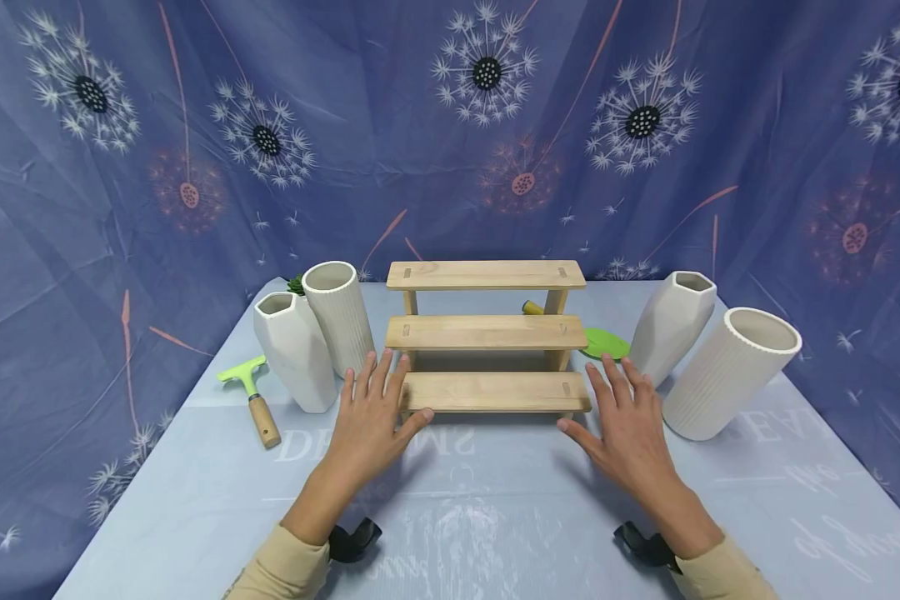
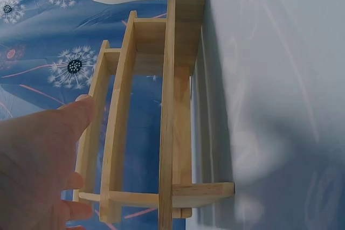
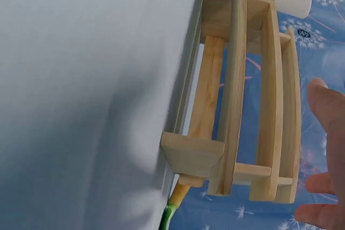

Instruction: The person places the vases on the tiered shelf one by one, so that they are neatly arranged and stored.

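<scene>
A three-step wooden shelf [image 1: 487, 333] stands in the middle of the pale blue table [image 1: 495, 517]. My left hand [image 1: 373, 414] is spread flat by the left end of the lowest step, with its thumb at the step's front corner. My right hand [image 1: 627, 419] is spread the same way by the right end, its thumb just short of the corner. Neither hand holds anything, and I cannot tell whether either touches the wood. The left wrist view has the shelf [image 2: 172, 106] end-on beside my left hand [image 2: 38, 160]. The right wrist view shows the shelf [image 3: 237, 90] and my fingers [image 3: 329, 117] next to it.
Left of the shelf stand a faceted white vase [image 1: 294, 350] and a ribbed white vase [image 1: 339, 315], with a green squeegee [image 1: 251, 396] further left. On the right are a faceted vase [image 1: 673, 325], a leaning ribbed vase [image 1: 731, 371] and a green disc [image 1: 606, 342]. A flowered blue cloth hangs behind.
</scene>
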Demonstrator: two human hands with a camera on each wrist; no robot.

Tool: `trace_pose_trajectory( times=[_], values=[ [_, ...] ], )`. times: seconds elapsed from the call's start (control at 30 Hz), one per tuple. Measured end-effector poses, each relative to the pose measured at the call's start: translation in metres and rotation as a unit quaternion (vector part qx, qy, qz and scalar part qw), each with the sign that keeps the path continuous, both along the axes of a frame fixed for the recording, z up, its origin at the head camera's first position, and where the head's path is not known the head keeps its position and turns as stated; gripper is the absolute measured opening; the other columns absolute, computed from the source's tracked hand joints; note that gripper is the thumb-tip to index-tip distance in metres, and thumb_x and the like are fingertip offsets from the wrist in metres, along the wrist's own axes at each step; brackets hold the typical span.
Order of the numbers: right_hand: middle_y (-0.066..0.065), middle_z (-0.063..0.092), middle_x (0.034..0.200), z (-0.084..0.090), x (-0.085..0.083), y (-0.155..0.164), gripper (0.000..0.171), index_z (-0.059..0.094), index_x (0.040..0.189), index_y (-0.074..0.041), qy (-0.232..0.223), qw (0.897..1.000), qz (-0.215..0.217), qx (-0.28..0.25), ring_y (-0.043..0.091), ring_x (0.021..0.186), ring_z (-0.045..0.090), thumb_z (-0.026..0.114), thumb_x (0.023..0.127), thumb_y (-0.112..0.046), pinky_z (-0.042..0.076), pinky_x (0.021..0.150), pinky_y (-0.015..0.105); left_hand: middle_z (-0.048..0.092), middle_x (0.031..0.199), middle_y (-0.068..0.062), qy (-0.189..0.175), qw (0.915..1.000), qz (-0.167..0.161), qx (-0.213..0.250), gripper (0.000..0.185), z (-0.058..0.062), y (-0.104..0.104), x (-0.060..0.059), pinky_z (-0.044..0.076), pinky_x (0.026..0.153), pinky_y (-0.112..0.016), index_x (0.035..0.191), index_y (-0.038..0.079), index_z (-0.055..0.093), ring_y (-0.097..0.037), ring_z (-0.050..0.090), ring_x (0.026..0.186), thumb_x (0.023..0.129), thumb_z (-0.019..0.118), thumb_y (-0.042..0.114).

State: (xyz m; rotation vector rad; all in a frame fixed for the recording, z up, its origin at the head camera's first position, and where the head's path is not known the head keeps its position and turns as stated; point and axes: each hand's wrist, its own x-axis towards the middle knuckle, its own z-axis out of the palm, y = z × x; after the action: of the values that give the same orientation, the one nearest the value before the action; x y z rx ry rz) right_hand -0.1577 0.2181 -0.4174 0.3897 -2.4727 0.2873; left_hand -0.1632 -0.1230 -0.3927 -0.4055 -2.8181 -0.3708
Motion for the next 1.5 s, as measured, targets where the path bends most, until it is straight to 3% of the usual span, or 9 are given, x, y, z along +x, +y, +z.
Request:
trace_pose_trajectory(
  times=[0.23, 0.33, 0.5, 0.77, 1.0, 1.5],
  values=[
    [0.023, 0.038, 0.146, 0.003, 0.003, 0.007, 0.087, 0.043, 0.139, -0.003, 0.000, 1.000, -0.001, -0.027, 0.042, 0.134, 0.031, 0.056, 0.081, -0.066, 0.028, 0.098, 0.063, 0.022, 0.156, -0.015, 0.017, 0.9998, -0.002, 0.005, 0.079, 0.000, -0.004, -0.002, 0.011, 0.114, -0.059, 0.150, 0.012, 0.025, -0.037, 0.015, 0.145, 0.090, 0.047, 0.060],
    [0.023, 0.039, 0.145, 0.003, 0.004, 0.010, 0.088, 0.043, 0.139, -0.002, 0.004, 0.999, 0.001, -0.036, 0.042, 0.133, 0.031, 0.052, 0.082, -0.069, 0.028, 0.097, 0.062, 0.023, 0.156, -0.016, 0.020, 0.9998, -0.001, 0.009, 0.078, 0.000, -0.005, -0.003, 0.012, 0.114, -0.060, 0.149, 0.012, 0.027, -0.037, 0.016, 0.145, 0.090, 0.048, 0.059],
    [0.025, 0.045, 0.138, 0.003, 0.004, 0.015, 0.093, 0.045, 0.135, 0.002, 0.035, 0.998, 0.012, -0.052, 0.044, 0.128, 0.035, 0.032, 0.085, -0.076, 0.028, 0.097, 0.063, 0.026, 0.154, -0.017, 0.029, 0.9994, -0.003, 0.019, 0.077, -0.002, -0.007, -0.004, 0.014, 0.113, -0.060, 0.148, 0.010, 0.030, -0.037, 0.018, 0.144, 0.090, 0.051, 0.057],
    [0.025, 0.049, 0.134, 0.004, 0.006, 0.022, 0.089, 0.048, 0.133, 0.003, 0.051, 0.995, 0.019, -0.086, 0.044, 0.123, 0.039, 0.041, 0.085, -0.072, 0.028, 0.095, 0.061, 0.030, 0.152, -0.018, 0.041, 0.9983, -0.007, 0.040, 0.076, -0.002, -0.011, -0.007, 0.018, 0.112, -0.060, 0.147, 0.009, 0.033, -0.038, 0.021, 0.143, 0.089, 0.055, 0.053],
    [0.024, 0.048, 0.134, 0.005, 0.010, 0.029, 0.076, 0.048, 0.133, 0.002, 0.040, 0.993, 0.005, -0.107, 0.042, 0.119, 0.040, 0.073, 0.076, -0.042, 0.030, 0.091, 0.055, 0.033, 0.151, -0.017, 0.046, 0.9970, -0.013, 0.061, 0.075, -0.004, -0.016, -0.009, 0.022, 0.110, -0.060, 0.146, 0.009, 0.033, -0.038, 0.024, 0.141, 0.089, 0.058, 0.050],
    [0.027, 0.050, 0.126, 0.008, 0.021, 0.047, 0.073, 0.046, 0.133, 0.001, 0.045, 0.985, -0.031, -0.166, 0.043, 0.109, 0.042, 0.078, 0.071, -0.020, 0.030, 0.088, 0.052, 0.035, 0.148, -0.018, 0.028, 0.9942, -0.016, 0.102, 0.071, -0.009, -0.025, -0.014, 0.023, 0.108, -0.061, 0.146, 0.009, 0.033, -0.037, 0.024, 0.140, 0.090, 0.058, 0.045]
  ],
)
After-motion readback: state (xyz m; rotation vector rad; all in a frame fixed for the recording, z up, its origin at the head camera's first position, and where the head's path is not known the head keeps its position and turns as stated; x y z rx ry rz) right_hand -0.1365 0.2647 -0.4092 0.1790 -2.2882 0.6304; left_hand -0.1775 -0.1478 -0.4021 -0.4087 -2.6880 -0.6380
